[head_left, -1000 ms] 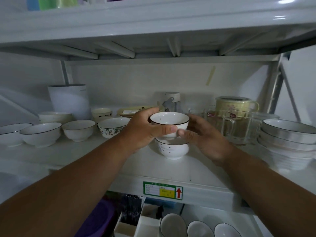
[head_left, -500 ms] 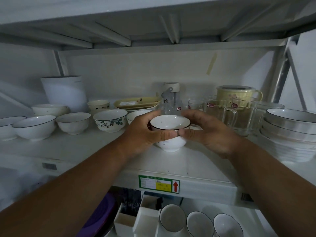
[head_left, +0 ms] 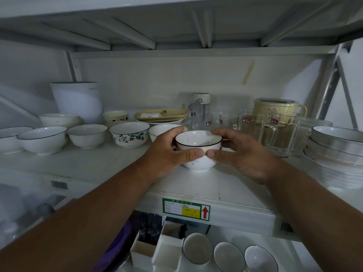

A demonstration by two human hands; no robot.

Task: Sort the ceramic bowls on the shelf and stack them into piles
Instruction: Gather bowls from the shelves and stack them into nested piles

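Observation:
A small white bowl with a dark rim (head_left: 198,139) sits nested in a like bowl (head_left: 198,165) on the white shelf (head_left: 225,185), near its front edge. My left hand (head_left: 169,152) grips the pair from the left and my right hand (head_left: 238,154) from the right, thumbs almost meeting in front. Several loose bowls stand in a row to the left: a floral one (head_left: 129,136), a plain white one (head_left: 87,135) and a dark-rimmed one (head_left: 43,139). Another white bowl (head_left: 161,129) is partly hidden behind my left hand.
A tall stack of dark-rimmed bowls (head_left: 335,152) fills the right end. Glass mugs (head_left: 269,132), a yellow lidded pot (head_left: 279,110), a bottle (head_left: 200,112) and a yellow dish (head_left: 161,115) line the back. A white canister (head_left: 77,101) stands back left. Three bowls (head_left: 227,255) lie on the lower shelf.
The upper bowl has come down from above the lower one and now sits nested inside it. Both hands stay around the pair.

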